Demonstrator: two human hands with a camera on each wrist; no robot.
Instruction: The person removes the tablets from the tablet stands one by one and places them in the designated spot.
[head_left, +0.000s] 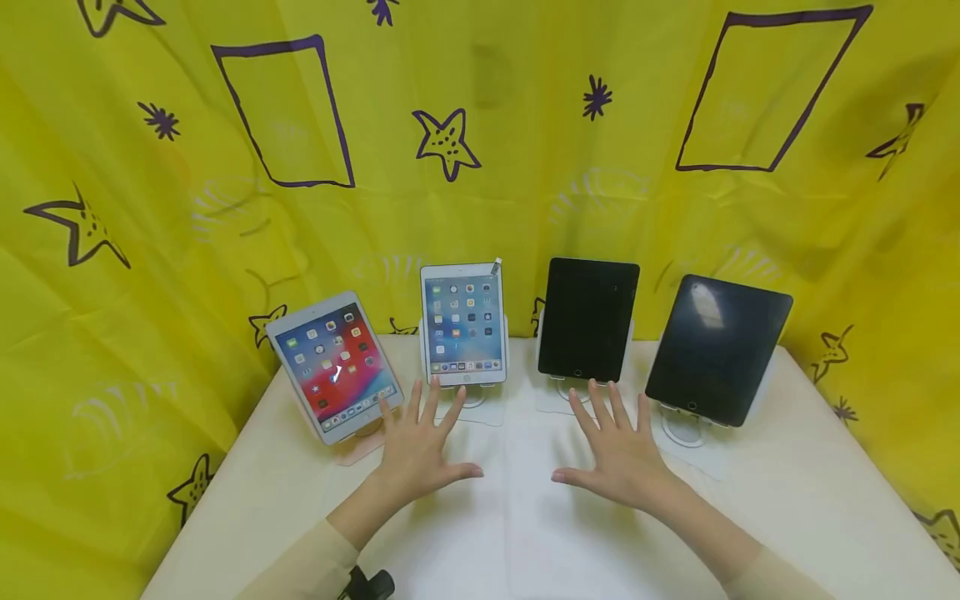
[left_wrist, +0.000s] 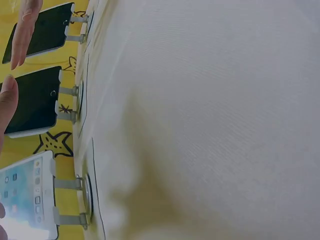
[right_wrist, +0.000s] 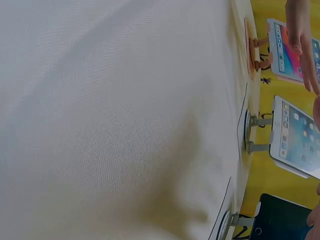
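Note:
Both hands hover over the white table with fingers spread, holding nothing. My left hand (head_left: 416, 454) is in front of two white tablets: one with a red and blue home screen (head_left: 335, 367) at far left, and one with a light blue home screen (head_left: 464, 321). My right hand (head_left: 622, 458) is in front of two tablets with dark screens, the upright black tablet (head_left: 588, 319) and the tilted black tablet (head_left: 717, 350) at far right. In the left wrist view, a thumb (left_wrist: 7, 100) shows at the left edge; the right wrist view shows the other hand's fingers (right_wrist: 302, 42).
Each tablet rests on a small stand, such as the white stand (head_left: 684, 427) at right and the pink stand base (head_left: 362, 447) at left. A yellow curtain (head_left: 517, 192) with drawn stars hangs behind the table (head_left: 517, 533). A black object (head_left: 369, 583) sits under the left forearm.

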